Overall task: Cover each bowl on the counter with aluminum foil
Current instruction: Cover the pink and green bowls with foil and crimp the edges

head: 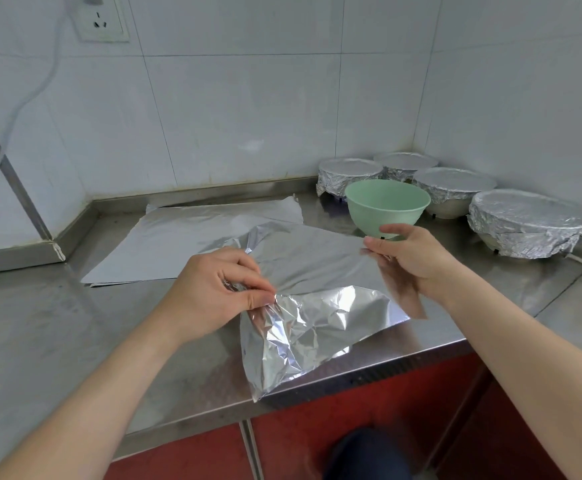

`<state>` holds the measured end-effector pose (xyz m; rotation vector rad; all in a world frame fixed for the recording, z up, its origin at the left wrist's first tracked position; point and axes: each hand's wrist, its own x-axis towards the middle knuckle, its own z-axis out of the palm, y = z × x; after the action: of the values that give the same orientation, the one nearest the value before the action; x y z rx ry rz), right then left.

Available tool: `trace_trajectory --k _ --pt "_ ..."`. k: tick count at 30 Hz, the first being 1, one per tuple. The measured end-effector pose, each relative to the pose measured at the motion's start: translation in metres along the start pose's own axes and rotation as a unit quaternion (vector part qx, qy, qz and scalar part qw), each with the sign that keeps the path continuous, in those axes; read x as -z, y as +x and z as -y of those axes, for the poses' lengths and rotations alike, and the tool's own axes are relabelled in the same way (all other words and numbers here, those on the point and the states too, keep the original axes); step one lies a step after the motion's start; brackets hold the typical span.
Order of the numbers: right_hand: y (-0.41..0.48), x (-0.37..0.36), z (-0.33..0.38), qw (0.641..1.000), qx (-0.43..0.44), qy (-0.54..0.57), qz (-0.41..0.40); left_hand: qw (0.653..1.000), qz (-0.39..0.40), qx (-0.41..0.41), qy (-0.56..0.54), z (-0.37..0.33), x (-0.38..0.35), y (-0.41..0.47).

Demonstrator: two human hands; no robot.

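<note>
White tiled walls (248, 98) — socket (101, 20) upper left — back a steel counter (40, 323) over red cabinet fronts (352, 427).

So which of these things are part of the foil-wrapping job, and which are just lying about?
In the job:
uncovered green bowl
foil sheet pinched by left hand and right hand
spare foil sheets on the counter
four foil-covered bowls, done

Just there:
wall socket
white cable
</note>
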<state>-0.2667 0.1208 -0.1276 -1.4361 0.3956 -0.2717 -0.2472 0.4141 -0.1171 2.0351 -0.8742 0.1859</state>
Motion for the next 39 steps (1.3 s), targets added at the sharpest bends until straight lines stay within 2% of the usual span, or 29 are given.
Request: trace_trajectory --k 1,3,4,5,7,9,12,15,18,24,29,32,35,37,39 --pt "-0.001 -0.001 0.002 0.995 0.03 -0.091 -0.028 1.0 0.004 -0.001 0.006 -0.001 0.001 0.0" --pt "-0.006 -0.001 0.012 0.939 0.124 -0.307 -0.094 1.0 0.0 -0.005 0.01 -0.003 0.002 -0.001" --pt "-0.013 -0.006 0.02 0.913 0.181 -0.352 -0.1 1.0 -0.011 -0.006 0.01 -0.005 0.001 0.0" --pt "-0.022 -0.013 0.029 0.901 0.231 -0.359 -0.079 1.0 -0.023 -0.008 0.012 -0.008 -0.001 0.0" --pt "-0.047 -0.035 0.041 0.883 0.295 -0.364 0.03 0.999 -0.03 -0.007 0.022 -0.014 -0.006 0.001" --pt "-0.069 -0.056 0.042 0.839 0.315 -0.419 0.15 0.999 -0.024 -0.003 0.032 -0.016 -0.011 0.002" --pt "-0.083 -0.067 0.036 0.793 0.314 -0.475 0.216 0.999 -0.022 -0.007 0.025 -0.012 -0.013 0.001" --pt "-0.082 -0.067 0.029 0.756 0.353 -0.504 0.222 0.998 -0.02 -0.042 0.044 -0.005 -0.012 -0.002" --pt "-0.081 -0.07 0.017 0.717 0.408 -0.522 0.216 0.99 -0.024 -0.109 0.09 0.0 -0.012 -0.005" --pt "-0.082 -0.072 0.004 0.643 0.503 -0.562 0.136 0.935 -0.055 -0.268 0.228 0.009 -0.02 -0.007" --pt "-0.079 -0.076 -0.008 0.593 0.526 -0.605 0.08 0.919 -0.089 -0.292 0.25 0.011 -0.028 -0.008" --pt "-0.081 -0.08 -0.015 0.598 0.524 -0.603 0.068 0.925 -0.088 -0.281 0.241 0.013 -0.028 -0.008" --pt "-0.09 -0.08 -0.006 0.641 0.491 -0.582 0.1 0.941 -0.067 -0.265 0.2 0.015 -0.02 -0.008" --pt "-0.093 -0.074 0.013 0.687 0.427 -0.568 0.155 0.955 -0.057 -0.236 0.17 0.016 -0.013 -0.009" --pt "-0.091 -0.064 0.033 0.764 0.341 -0.51 0.198 0.968 -0.058 -0.197 0.145 0.014 -0.006 -0.01"
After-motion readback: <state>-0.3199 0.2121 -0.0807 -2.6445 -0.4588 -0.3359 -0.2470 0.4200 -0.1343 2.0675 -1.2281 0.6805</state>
